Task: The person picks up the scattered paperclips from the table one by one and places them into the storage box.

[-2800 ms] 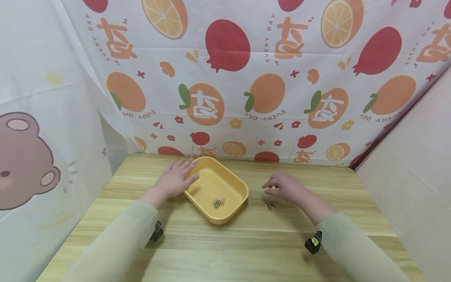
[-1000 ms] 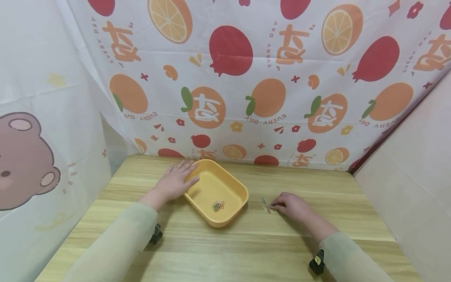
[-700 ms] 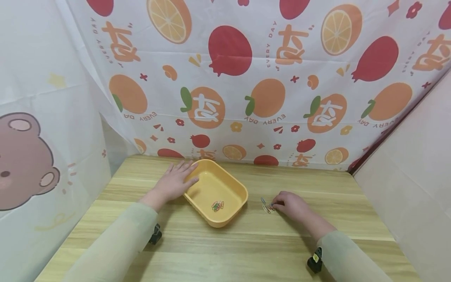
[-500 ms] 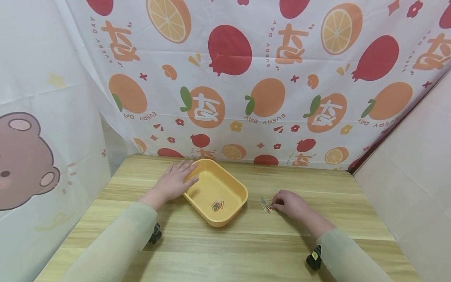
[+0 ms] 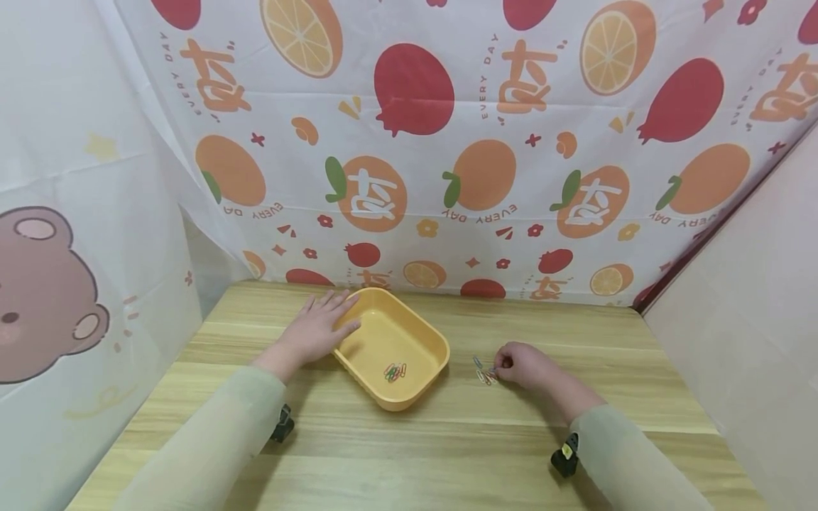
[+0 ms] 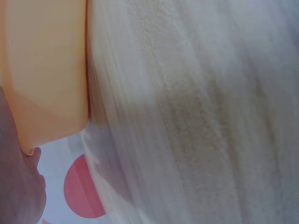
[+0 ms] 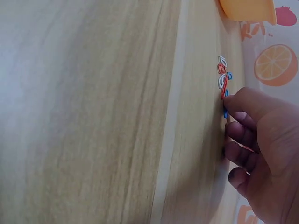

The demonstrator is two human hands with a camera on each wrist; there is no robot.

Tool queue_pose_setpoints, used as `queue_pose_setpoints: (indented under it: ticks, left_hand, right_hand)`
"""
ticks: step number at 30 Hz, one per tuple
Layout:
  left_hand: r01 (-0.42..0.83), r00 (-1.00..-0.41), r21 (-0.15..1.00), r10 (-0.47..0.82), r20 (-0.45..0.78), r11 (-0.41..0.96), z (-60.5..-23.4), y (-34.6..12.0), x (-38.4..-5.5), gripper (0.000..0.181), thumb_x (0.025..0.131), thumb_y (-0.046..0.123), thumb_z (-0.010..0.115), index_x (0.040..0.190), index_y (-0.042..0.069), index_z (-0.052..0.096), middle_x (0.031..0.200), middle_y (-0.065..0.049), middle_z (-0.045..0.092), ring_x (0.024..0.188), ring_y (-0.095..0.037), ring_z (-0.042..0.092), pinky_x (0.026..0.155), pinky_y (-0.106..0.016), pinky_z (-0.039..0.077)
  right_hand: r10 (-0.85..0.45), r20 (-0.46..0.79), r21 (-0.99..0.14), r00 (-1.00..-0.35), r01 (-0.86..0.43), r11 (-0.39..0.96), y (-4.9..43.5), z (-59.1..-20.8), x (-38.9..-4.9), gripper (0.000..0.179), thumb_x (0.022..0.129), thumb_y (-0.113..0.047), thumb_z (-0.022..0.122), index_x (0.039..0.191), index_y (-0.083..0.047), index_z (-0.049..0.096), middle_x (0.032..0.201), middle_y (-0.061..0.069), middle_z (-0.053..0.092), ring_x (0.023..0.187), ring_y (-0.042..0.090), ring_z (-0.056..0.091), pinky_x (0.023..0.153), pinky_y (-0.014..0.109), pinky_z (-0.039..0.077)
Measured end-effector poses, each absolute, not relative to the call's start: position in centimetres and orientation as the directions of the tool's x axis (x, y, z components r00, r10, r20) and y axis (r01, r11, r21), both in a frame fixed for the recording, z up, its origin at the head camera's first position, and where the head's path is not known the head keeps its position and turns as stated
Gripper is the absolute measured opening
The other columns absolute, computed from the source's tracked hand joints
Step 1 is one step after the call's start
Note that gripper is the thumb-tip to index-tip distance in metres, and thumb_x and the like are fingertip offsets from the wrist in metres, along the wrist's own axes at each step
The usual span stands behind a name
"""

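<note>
My left hand (image 5: 313, 330) lies over the left rim of a yellow plastic bin (image 5: 377, 337), fingers spread and straight. In the left wrist view, the hand (image 6: 21, 186) shows at the edge of the bin's wall (image 6: 46, 60). Several red and green paper clips (image 5: 395, 372) lie inside the bin's near end. To its right, my right hand (image 5: 527, 365) is down at a small group of paper clips (image 5: 483, 376), fingers curled. Thumb and forefinger pinch a blue paper clip (image 7: 226, 111) in the right wrist view. White, red and blue clips (image 7: 222, 70) lie just beyond the fingertips.
The wooden table (image 5: 409, 454) carries the bin and the clips. A fruit-print cloth (image 5: 415, 177) hangs along its back edge. Pale cloth walls stand at both sides, the left cloth (image 5: 45, 291) with a bear print.
From above the clips, my right hand has come down and now pinches a blue one at the group's right side; its fingers have shifted only slightly lately. Left hand and bin stay put.
</note>
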State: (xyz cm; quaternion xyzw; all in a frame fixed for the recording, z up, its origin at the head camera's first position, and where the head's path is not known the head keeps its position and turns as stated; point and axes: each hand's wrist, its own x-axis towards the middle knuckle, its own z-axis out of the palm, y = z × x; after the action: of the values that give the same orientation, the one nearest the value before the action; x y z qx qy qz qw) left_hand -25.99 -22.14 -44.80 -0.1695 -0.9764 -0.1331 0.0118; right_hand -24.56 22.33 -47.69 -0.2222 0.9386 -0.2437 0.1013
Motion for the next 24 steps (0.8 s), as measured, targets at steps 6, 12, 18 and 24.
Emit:
queue_pose_setpoints:
  ticks: [6, 12, 18, 24]
  left_hand:
    - [0.331, -0.943, 0.259, 0.325, 0.07, 0.907, -44.85, -22.08, -26.02, 0.065, 0.103, 0.053, 0.041, 0.159, 0.024, 0.024, 0.164, -0.006, 0.019, 0.15, -0.038, 0.013, 0.119, -0.06, 0.001]
    - [0.338, -0.941, 0.261, 0.326, 0.086, 0.904, -44.64, -22.07, -25.84, 0.065, 0.103, 0.051, 0.043, 0.159, 0.021, 0.026, 0.164, -0.008, 0.021, 0.149, -0.04, 0.013, 0.119, -0.061, 0.001]
    - [0.342, -0.94, 0.254, 0.33, 0.089, 0.905, -44.37, -21.95, -25.66, 0.065, 0.103, 0.051, 0.043, 0.159, 0.021, 0.027, 0.163, -0.009, 0.022, 0.149, -0.041, 0.015, 0.118, -0.062, 0.003]
    - [0.345, -0.939, 0.254, 0.332, 0.092, 0.904, -44.56, -22.02, -25.74, 0.065, 0.103, 0.051, 0.044, 0.158, 0.021, 0.028, 0.163, -0.01, 0.023, 0.149, -0.041, 0.016, 0.118, -0.063, 0.002]
  right_hand:
    - [-0.452, -0.108, -0.509, -0.885, -0.342, 0.79, 22.32, -47.64, -24.76, 0.012, 0.085, -0.009, 0.07, 0.077, -0.014, 0.062, 0.07, -0.006, 0.054, 0.066, 0.01, 0.049, 0.065, 0.029, 0.044]
    - [-0.435, -0.115, -0.486, -0.893, -0.332, 0.809, 22.04, -47.55, -24.7, 0.014, 0.083, -0.008, 0.069, 0.074, -0.015, 0.061, 0.069, -0.006, 0.053, 0.065, 0.009, 0.049, 0.065, 0.029, 0.044]
    - [-0.426, -0.128, -0.457, -0.896, -0.328, 0.827, 21.8, -47.46, -24.77, 0.016, 0.082, -0.008, 0.069, 0.073, -0.015, 0.058, 0.068, -0.006, 0.052, 0.065, 0.01, 0.048, 0.065, 0.029, 0.043]
    - [-0.439, -0.119, -0.452, -0.89, -0.346, 0.823, 21.56, -47.1, -24.44, 0.017, 0.082, -0.009, 0.069, 0.072, -0.014, 0.057, 0.067, -0.006, 0.051, 0.064, 0.01, 0.047, 0.064, 0.028, 0.042]
